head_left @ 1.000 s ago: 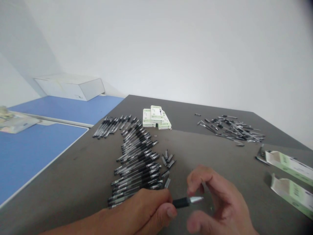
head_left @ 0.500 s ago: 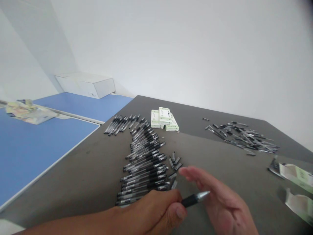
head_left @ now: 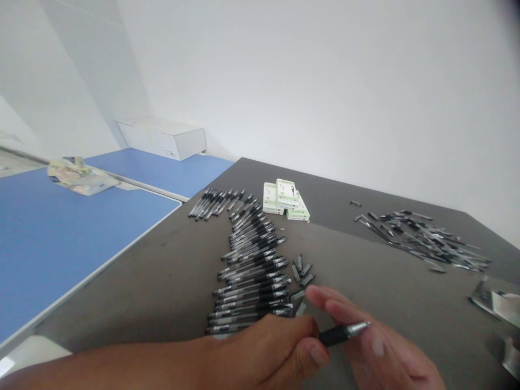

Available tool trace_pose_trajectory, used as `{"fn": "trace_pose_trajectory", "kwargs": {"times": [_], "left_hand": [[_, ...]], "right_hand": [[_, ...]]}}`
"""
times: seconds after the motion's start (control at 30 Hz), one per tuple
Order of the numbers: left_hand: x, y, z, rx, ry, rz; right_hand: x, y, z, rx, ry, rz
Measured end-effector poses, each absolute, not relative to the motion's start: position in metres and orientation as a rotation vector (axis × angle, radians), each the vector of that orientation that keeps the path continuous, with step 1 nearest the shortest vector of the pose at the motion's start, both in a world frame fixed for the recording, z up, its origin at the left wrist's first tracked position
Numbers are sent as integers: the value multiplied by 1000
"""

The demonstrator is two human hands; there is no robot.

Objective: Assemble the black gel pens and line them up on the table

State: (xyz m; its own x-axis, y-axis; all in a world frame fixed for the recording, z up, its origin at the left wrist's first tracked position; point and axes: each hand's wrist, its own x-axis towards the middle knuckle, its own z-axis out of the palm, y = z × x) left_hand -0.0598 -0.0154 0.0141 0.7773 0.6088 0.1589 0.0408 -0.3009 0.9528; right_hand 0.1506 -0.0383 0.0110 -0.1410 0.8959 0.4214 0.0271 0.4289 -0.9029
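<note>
My left hand [head_left: 276, 346] is closed around a pen [head_left: 336, 335], whose black grip and silver tip stick out to the right. Just beyond that tip is my right hand [head_left: 390, 349], its fingers stretched out and the thumb near the point; I see nothing held in it. A long curved row of pens [head_left: 255, 271] with black grips lies to the left and beyond my hands. Small dark pen caps [head_left: 305, 269] are scattered between this row and my right fingertips.
Green-and-white boxes [head_left: 286, 199] are stacked on the dark table [head_left: 162, 281]. A loose heap of pen parts [head_left: 430, 238] lies at right, with an open carton [head_left: 507, 306] nearer. Left are a blue tabletop [head_left: 101, 233], crumpled packaging [head_left: 83, 176] and a white box [head_left: 166, 138].
The view has swung slightly left, so the table things sit farther right. My right thumb has come in toward the pen tip. The pen stays in my left hand.
</note>
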Motion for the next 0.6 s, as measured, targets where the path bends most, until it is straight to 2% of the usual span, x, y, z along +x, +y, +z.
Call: {"fn": "trace_pose_trajectory", "kwargs": {"times": [0.1, 0.2, 0.33, 0.43, 0.6], "left_hand": [[-60, -14, 18, 1798, 490, 513], [-60, -15, 19, 1756, 485, 477], [-59, -19, 14, 1753, 559, 564], [-59, -23, 16, 1803, 629, 672], [-64, -25, 25, 1827, 689, 608]], "right_hand": [[151, -34, 15, -839, -1519, 833], [153, -31, 13, -782, -1518, 884], [150, -37, 13, -827, -1537, 1004], [145, -39, 21, -883, -1570, 955], [144, -29, 32, -807, -1624, 877]]}}
